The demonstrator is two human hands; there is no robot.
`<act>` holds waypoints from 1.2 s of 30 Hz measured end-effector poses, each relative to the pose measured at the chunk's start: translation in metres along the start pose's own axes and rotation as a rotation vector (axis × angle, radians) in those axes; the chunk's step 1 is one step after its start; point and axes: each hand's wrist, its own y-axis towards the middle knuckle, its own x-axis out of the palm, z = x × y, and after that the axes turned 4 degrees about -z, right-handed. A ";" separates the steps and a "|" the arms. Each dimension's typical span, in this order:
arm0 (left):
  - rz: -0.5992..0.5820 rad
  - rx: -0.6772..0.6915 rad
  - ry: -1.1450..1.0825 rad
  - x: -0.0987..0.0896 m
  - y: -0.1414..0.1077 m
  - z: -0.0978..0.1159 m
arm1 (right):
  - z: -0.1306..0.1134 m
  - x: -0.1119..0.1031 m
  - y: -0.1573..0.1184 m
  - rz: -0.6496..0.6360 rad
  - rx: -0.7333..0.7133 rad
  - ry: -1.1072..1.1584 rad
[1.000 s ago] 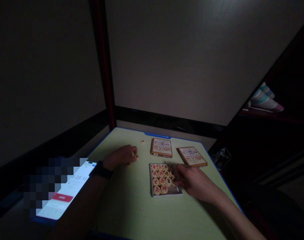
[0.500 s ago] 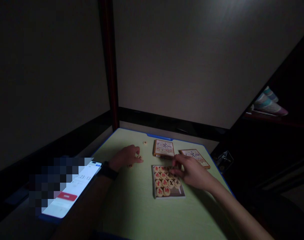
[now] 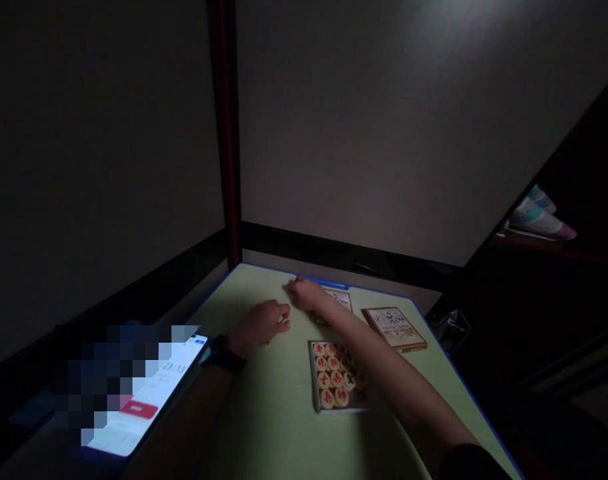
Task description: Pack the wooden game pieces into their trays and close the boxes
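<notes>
An open box (image 3: 315, 393) on the green table holds several round wooden pieces with red or black characters, in rows; my right forearm covers its right part. My left hand (image 3: 265, 323), with a dark watch at its wrist, is closed at a round piece (image 3: 284, 321) by its fingertips. Another piece lies partly hidden below that hand. My right hand (image 3: 304, 293) reaches to the table's far edge, fingers bent down together; what they hold, if anything, is hidden.
One flat printed box (image 3: 340, 298) lies partly under my right forearm, another (image 3: 397, 327) to its right. A lit phone (image 3: 149, 393) stands at the left of the green table (image 3: 269, 427). Walls rise behind and to the left. Striped items (image 3: 539, 217) lie on a shelf at the right.
My right hand has moved from above the open box to the far edge, where a loose piece lay. My left hand has closed its fingers more at the piece beside it.
</notes>
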 end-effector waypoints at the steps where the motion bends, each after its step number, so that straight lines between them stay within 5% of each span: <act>1: 0.001 -0.004 0.012 0.000 0.000 0.000 | 0.000 0.002 0.003 -0.010 0.007 -0.012; 6: 0.022 0.012 0.047 0.005 0.002 -0.002 | -0.001 0.003 0.005 -0.016 0.022 -0.023; 11: 0.035 0.010 0.033 0.006 0.002 -0.002 | -0.003 -0.011 -0.023 0.065 -0.045 0.035; 14: 0.034 0.005 0.025 0.004 0.001 0.000 | 0.003 -0.017 -0.060 0.143 -0.104 0.114; 19: 0.031 0.017 0.013 0.001 0.000 0.000 | 0.018 -0.014 -0.143 0.341 -0.233 0.551; 26: 0.026 0.011 0.027 0.004 0.003 -0.005 | 0.013 0.005 -0.231 0.248 -0.053 0.654; 36: 0.005 -0.001 0.015 -0.002 0.001 -0.003 | 0.013 0.028 -0.238 0.153 -0.123 0.485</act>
